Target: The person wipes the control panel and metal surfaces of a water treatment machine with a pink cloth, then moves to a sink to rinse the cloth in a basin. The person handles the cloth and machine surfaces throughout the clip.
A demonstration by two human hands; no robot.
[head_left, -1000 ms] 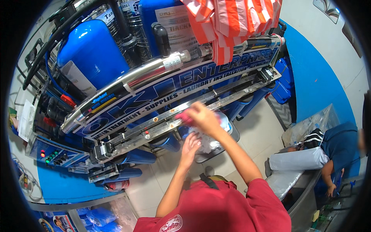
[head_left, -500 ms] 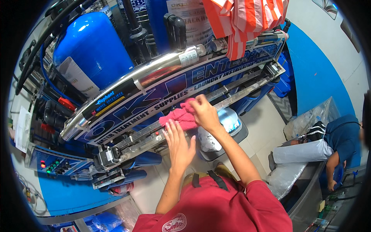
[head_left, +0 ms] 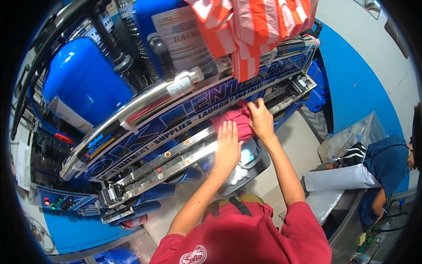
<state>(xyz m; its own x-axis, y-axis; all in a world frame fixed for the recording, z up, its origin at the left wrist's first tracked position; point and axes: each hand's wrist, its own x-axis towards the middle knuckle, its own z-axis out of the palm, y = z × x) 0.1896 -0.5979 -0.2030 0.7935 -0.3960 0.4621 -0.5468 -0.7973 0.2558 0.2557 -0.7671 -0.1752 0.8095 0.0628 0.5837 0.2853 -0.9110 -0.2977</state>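
My right hand (head_left: pixel 261 121) pinches a pink cloth (head_left: pixel 238 115) against the metal rail (head_left: pixel 187 145) beneath a long printed signboard (head_left: pixel 206 99). My left hand (head_left: pixel 227 147) lies on the same cloth with fingers stretched out flat. Below both hands, partly hidden by them, is a dark-rimmed basin (head_left: pixel 259 169) holding white and clear plastic things.
Blue tanks (head_left: pixel 83 83) and pipes stand behind the signboard, with orange-striped bags (head_left: pixel 268 22) hanging above. A control panel (head_left: pixel 57 200) is at the left. A person in blue (head_left: pixel 387 167) bends at the right, beside a wrapped white roll (head_left: pixel 336 178).
Both hands and the pink cloth have moved rightward and up along the rail. The left hand, earlier below the cloth, now rests on it.
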